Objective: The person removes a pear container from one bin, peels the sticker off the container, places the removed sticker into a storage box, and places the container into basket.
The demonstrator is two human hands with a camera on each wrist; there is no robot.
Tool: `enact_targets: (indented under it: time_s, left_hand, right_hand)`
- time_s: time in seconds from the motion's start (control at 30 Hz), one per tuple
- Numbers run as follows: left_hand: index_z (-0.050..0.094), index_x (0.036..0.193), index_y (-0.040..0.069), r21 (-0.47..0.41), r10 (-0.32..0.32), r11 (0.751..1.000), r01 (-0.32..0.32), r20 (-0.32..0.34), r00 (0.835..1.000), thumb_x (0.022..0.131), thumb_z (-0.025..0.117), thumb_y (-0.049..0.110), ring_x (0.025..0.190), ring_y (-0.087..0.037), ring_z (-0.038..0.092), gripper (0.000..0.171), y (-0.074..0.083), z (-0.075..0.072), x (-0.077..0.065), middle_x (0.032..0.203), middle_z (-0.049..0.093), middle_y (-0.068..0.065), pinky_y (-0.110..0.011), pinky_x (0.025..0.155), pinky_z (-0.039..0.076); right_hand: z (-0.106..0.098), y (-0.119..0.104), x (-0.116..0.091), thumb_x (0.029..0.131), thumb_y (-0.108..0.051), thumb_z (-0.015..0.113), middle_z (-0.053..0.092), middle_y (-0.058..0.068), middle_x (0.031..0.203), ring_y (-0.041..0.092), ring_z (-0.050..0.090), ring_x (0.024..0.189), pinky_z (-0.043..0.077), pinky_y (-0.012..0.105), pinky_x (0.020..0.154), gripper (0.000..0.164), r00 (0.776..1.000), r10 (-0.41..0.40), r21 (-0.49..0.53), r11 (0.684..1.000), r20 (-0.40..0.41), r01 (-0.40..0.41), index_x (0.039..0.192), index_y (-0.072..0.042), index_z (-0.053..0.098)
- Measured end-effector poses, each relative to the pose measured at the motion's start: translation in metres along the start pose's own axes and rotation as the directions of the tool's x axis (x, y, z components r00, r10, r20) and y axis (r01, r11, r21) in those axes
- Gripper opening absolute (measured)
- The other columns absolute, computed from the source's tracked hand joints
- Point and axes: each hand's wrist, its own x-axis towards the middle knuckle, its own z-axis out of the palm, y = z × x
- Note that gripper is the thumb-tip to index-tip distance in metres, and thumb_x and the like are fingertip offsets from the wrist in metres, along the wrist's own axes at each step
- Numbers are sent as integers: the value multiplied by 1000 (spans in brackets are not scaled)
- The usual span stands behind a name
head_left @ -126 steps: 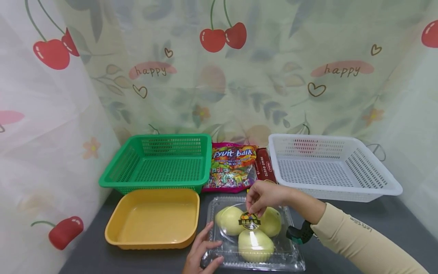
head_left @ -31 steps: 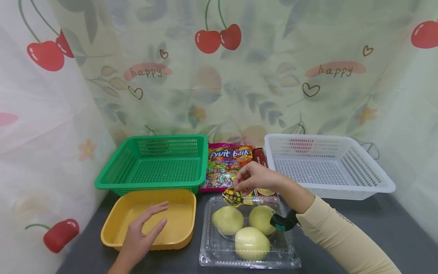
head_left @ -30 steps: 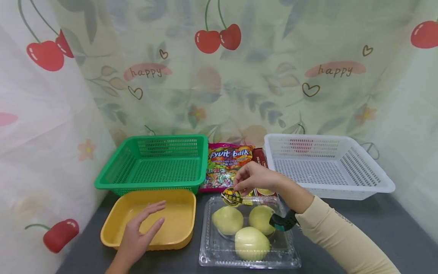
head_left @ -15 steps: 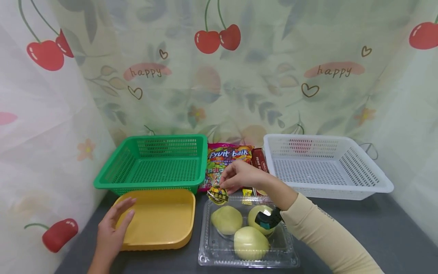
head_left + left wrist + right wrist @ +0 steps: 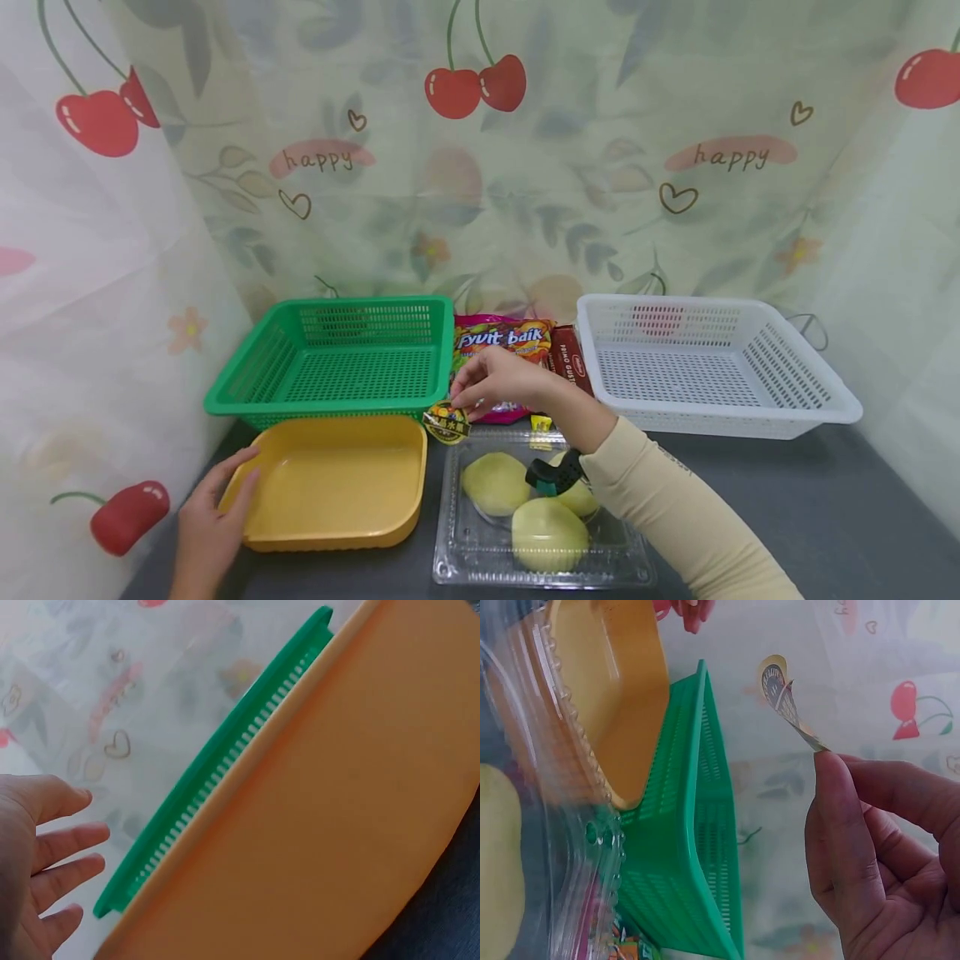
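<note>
My right hand (image 5: 501, 385) pinches a black-and-gold fruit sticker (image 5: 447, 422) between thumb and index finger. In the right wrist view the sticker (image 5: 780, 688) is curled and stands out from the fingertips. It hangs over the gap between the yellow basin (image 5: 333, 496) and a clear plastic clamshell box (image 5: 468, 567). Pale yellow-green fruits (image 5: 550, 537) lie inside the closed box, one partly behind the right wrist's camera. My left hand (image 5: 210, 521) is at the basin's left rim, thumb and fingers spread. The left wrist view shows its fingers (image 5: 67, 883) loosely bent, holding nothing.
A green basket (image 5: 360, 375) stands behind the basin, a white basket (image 5: 682, 375) at the back right. Between them lie a candy bag (image 5: 517, 333), a dark red package (image 5: 567, 358) and a small yellow packet (image 5: 541, 423). A patterned curtain (image 5: 585, 192) encloses the table.
The sticker, earlier on the box lid, has come off in my right hand and moved left. My left hand has left the box and gone left across the basin to its far rim.
</note>
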Motion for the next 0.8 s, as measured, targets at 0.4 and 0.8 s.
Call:
enact_targets:
  time_s: [0.4, 0.8]
  left_hand:
    - [63, 118, 5, -97, -174, 979, 178, 41, 984, 91, 61, 16, 101, 22, 46, 30, -22, 1, -1, 101, 57, 34, 4, 80, 37]
    - [65, 113, 3, -105, -127, 986, 127, 3, 992, 89, 62, 11, 105, 19, 47, 25, -27, 7, -4, 108, 65, 22, 3, 86, 36]
  right_hand:
    - [11, -4, 18, 85, 2, 62, 64, 3, 72, 11, 61, 60, 58, 36, 70, 11, 1000, 19, 62, 998, 8, -20, 91, 10, 65]
    - [19, -6, 28, 85, 0, 63, 65, 5, 74, 12, 62, 60, 56, 44, 78, 9, 999, 38, 60, 997, 3, -38, 90, 7, 66]
